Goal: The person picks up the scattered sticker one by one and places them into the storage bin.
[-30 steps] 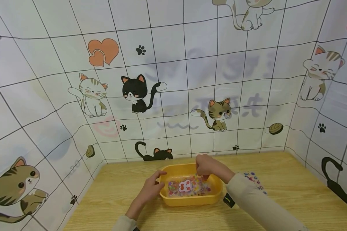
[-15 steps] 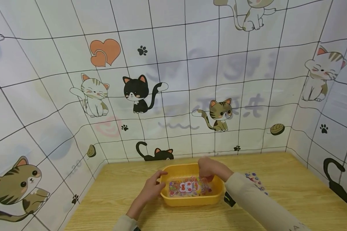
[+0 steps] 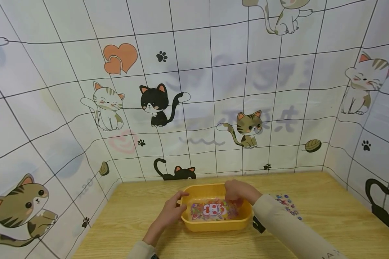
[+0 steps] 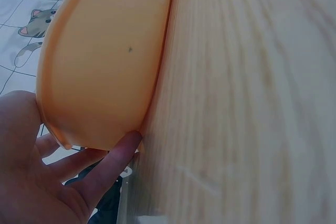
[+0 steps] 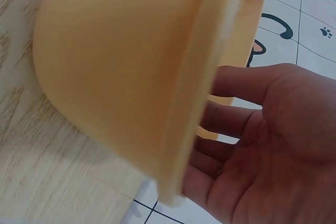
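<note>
A yellow plastic basin (image 3: 217, 226) stands on the wooden table. My left hand (image 3: 171, 210) holds its left end; in the left wrist view the fingers (image 4: 113, 163) lie along the outside of the basin wall (image 4: 113, 61). My right hand (image 3: 238, 190) reaches down into the right part of the basin, its fingertips hidden in the right wrist view behind the rim (image 5: 191, 87). I cannot tell whether those fingers hold anything. On the basin floor lies a colourful patterned layer (image 3: 197, 212) bearing a white cartoon face with a red bow (image 3: 210, 209).
Right of the basin, partly behind the right sleeve (image 3: 278, 216), lies a patch of small blue, purple and red pieces (image 3: 288, 205). A black object (image 3: 258, 225) shows below that sleeve. A white wall sheet (image 3: 201, 151) with printed cats stands at the table's back edge.
My right hand has sunk lower into the basin and slightly to the right. The left hand keeps its place on the basin's left end. The head view has shifted a little.
</note>
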### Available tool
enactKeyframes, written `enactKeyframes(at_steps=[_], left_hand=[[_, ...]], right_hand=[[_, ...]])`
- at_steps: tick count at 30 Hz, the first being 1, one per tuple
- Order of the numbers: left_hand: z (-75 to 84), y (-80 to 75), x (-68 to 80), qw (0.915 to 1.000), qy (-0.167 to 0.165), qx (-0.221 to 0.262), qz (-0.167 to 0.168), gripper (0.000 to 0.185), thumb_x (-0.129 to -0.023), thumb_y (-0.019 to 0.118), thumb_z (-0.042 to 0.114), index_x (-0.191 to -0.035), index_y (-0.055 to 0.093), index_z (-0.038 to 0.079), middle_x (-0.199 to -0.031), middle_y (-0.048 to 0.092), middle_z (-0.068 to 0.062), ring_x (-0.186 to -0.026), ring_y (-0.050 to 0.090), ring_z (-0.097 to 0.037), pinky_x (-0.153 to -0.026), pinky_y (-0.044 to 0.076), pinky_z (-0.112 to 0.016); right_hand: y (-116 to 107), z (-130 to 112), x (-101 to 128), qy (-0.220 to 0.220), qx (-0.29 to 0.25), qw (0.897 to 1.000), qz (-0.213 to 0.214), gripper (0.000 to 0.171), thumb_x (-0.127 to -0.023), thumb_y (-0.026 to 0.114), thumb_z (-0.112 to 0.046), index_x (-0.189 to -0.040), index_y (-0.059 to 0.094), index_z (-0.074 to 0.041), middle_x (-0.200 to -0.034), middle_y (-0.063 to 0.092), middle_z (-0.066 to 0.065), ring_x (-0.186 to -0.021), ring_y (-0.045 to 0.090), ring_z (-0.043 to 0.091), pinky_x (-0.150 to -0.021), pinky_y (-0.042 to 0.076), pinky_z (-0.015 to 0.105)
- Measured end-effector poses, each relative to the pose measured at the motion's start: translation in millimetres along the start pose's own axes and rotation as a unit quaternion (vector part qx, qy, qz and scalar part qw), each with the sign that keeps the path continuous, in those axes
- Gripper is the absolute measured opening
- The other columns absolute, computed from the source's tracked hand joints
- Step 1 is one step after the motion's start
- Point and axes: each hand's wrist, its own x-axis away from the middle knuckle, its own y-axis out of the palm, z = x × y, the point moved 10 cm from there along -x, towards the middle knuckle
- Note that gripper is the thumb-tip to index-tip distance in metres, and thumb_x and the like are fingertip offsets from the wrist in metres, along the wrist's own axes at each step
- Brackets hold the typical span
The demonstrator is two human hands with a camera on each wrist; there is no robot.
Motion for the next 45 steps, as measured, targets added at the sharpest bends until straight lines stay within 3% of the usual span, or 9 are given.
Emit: enactKeyframes(at_steps=[6,15,21,29,36,45], left_hand=[[-0.4,0.2,-0.3,1.0000,0.000,-0.004,0.001,0.042,-0.097,0.057,0.008,-0.139,0.057,0.005,-0.147,0.054,-0.029,-0.106,0.069,-0.035,-0.080,0.060,-0.038],[-3.2,0.4,-1.9,1.0000,0.000,-0.002,0.000,0.041,-0.098,0.057,0.007,-0.139,0.057,0.006,-0.147,0.054,-0.028,-0.106,0.069,-0.035,-0.082,0.060,-0.040],[-4.2,1.0,-1.9,1.0000,0.000,-0.002,-0.002,0.041,-0.098,0.057,0.008,-0.138,0.057,0.006,-0.146,0.053,-0.029,-0.105,0.069,-0.035,-0.080,0.060,-0.039],[-4.6,0.2,-1.5,1.0000,-0.008,-0.004,0.001,0.040,-0.098,0.058,0.009,-0.138,0.058,0.008,-0.146,0.054,-0.028,-0.105,0.068,-0.034,-0.082,0.060,-0.041],[-5.0,0.3,-1.5,0.9999,-0.012,-0.002,0.001,0.039,-0.098,0.058,0.009,-0.138,0.058,0.009,-0.148,0.054,-0.026,-0.108,0.068,-0.035,-0.084,0.060,-0.043],[-3.9,0.9,-1.6,1.0000,-0.007,-0.005,0.002,0.039,-0.098,0.057,0.008,-0.137,0.057,0.007,-0.147,0.053,-0.028,-0.107,0.068,-0.036,-0.083,0.061,-0.043]], right_hand=[[5.0,2.6,-1.3,0.002,-0.008,1.000,-0.006,0.006,-0.087,0.067,-0.002,-0.081,0.066,-0.003,-0.065,0.058,0.006,-0.047,0.051,0.014,-0.046,0.047,0.024],[8.7,5.2,-8.1,0.010,0.002,1.000,-0.002,0.010,-0.088,0.067,-0.005,-0.079,0.064,-0.004,-0.065,0.057,0.006,-0.049,0.055,0.015,-0.046,0.047,0.024],[11.0,5.7,-7.1,0.020,-0.002,1.000,-0.006,0.007,-0.090,0.069,-0.007,-0.085,0.065,-0.004,-0.077,0.066,0.012,-0.052,0.058,0.017,-0.049,0.052,0.025],[11.6,3.1,-5.9,0.022,-0.003,1.000,-0.007,0.005,-0.089,0.067,-0.005,-0.089,0.062,-0.004,-0.081,0.063,0.012,-0.054,0.056,0.018,-0.049,0.049,0.025],[11.3,4.0,-6.0,0.032,0.015,0.999,-0.006,0.007,-0.090,0.068,-0.006,-0.095,0.062,-0.004,-0.082,0.062,0.011,-0.057,0.061,0.019,-0.053,0.054,0.027],[12.5,5.2,-9.3,0.033,0.025,0.999,0.000,0.008,-0.093,0.068,-0.010,-0.090,0.062,-0.005,-0.082,0.062,0.011,-0.055,0.061,0.018,-0.048,0.048,0.025]])
